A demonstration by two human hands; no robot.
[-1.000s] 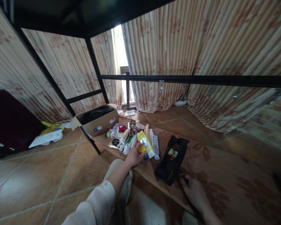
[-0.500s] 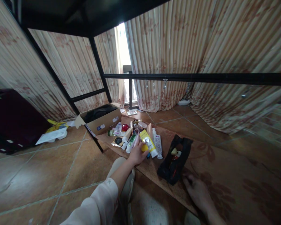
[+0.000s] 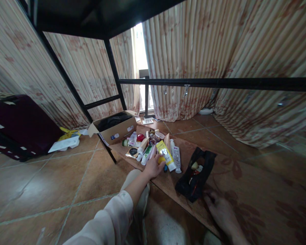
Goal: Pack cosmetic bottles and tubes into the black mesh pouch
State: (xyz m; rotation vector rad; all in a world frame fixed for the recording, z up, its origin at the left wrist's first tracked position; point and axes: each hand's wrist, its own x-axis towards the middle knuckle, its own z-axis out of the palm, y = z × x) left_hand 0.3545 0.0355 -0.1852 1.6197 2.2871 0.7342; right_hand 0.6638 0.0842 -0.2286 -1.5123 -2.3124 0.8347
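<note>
My left hand (image 3: 154,167) is at the near edge of a pile of cosmetics, thumb and fingers closed around a small yellow round thing (image 3: 161,159). Against it leans a yellow-and-white squeeze tube (image 3: 166,156). A silver-grey tube (image 3: 176,159), a green-and-white tube (image 3: 146,154) and a red-lidded jar (image 3: 140,137) lie close by. My right hand (image 3: 220,211) rests low on the mat, fingers apart and nothing visible in them, beside the near end of a black pouch (image 3: 185,189). Through the pouch's opening a few small items show.
A cardboard box (image 3: 122,131) holding something black stands behind the pile, on the brown patterned mat (image 3: 250,190). The black metal frame (image 3: 214,82) crosses ahead and overhead. To the left are a dark suitcase (image 3: 22,126) and a white tray (image 3: 63,144).
The whole view has shifted slightly, moving things to the right in the picture. Both hands keep about the same places relative to the pile and the pouch.
</note>
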